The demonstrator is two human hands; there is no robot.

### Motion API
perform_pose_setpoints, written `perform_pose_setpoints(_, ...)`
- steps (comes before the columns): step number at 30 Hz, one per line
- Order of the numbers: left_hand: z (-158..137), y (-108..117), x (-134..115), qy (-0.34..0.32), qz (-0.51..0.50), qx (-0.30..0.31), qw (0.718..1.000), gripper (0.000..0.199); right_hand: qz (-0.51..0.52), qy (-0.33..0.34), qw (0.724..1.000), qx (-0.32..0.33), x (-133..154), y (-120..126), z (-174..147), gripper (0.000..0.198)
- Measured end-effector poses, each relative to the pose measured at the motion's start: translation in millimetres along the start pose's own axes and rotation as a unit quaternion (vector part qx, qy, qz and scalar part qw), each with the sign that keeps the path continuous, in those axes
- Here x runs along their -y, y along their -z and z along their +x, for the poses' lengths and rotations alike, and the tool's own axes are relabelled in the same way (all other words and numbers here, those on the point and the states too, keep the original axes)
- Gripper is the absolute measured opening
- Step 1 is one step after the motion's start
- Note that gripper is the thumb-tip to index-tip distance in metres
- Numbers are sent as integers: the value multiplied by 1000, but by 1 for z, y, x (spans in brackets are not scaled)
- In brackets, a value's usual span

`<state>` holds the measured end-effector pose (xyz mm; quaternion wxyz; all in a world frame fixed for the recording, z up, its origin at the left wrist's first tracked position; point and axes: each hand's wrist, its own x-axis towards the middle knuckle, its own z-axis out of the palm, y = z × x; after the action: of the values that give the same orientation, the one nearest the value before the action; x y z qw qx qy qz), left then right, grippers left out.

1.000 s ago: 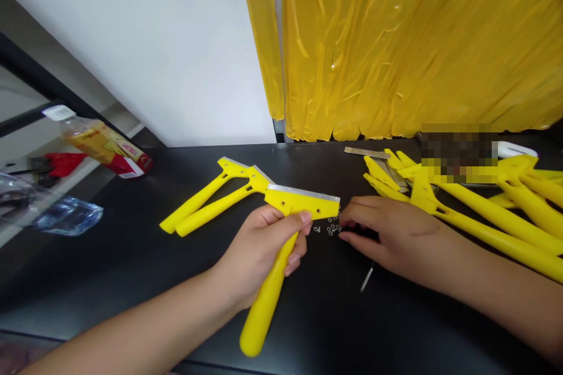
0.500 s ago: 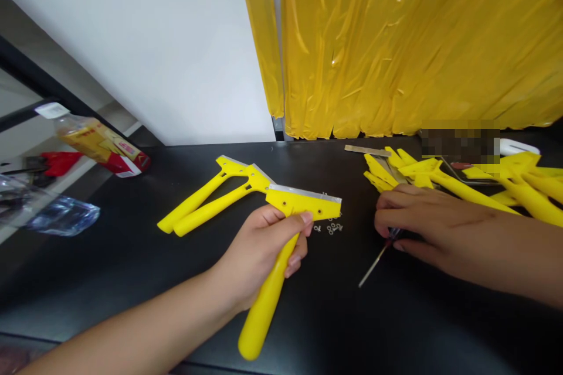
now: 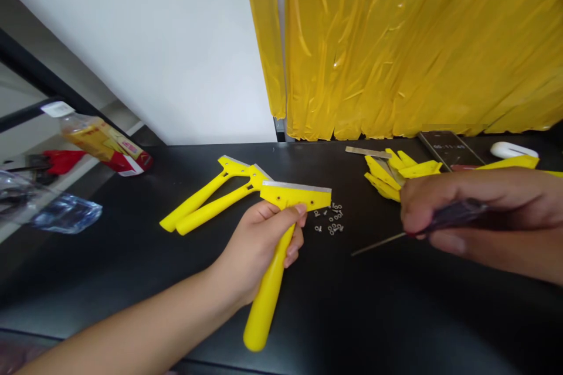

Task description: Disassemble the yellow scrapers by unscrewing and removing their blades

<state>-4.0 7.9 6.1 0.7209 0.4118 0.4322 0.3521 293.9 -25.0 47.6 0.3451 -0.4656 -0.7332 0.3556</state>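
Note:
My left hand is closed around the neck of a yellow scraper, thumb across the front below its head. A metal blade edge runs along the top of that head, and two dark holes show in the plastic. In my right hand is a screwdriver with a dark handle, its thin shaft pointing left and down toward the scraper but apart from it. Small screws and nuts lie on the black table just right of the scraper head. Two more yellow scrapers rest behind my left hand.
Yellow scraper parts are piled at the back right, partly behind my right hand. A metal strip, a phone and a white rounded object lie near them. On the left are a drink bottle and a clear plastic container.
My right hand has lifted from the table by the yellow parts, bringing the screwdriver up and nearer the camera. The held scraper has shifted slightly left, uncovering more of the small screws.

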Motion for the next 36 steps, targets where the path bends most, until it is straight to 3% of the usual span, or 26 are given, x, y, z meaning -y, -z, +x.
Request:
perform_pose_setpoints(4, 0, -1, 1, 4, -2, -1, 1000, 27, -70, 78, 991, -81, 7, -8, -4, 10)
perform_pose_setpoints(8, 0, -1, 1, 4, 2, -2, 1000, 27, -140, 119, 983, -30, 9, -20, 2, 13)
perform_pose_setpoints(15, 1, -1, -1, 12, 3, -1, 1000, 27, -160, 137, 977, 25, -2, -30, 15, 9)
perform_pose_setpoints(36, 1, 0, -2, 12, 8, 14, 1000, 27, -189, 147, 971, 28, -8, -27, 15, 13)
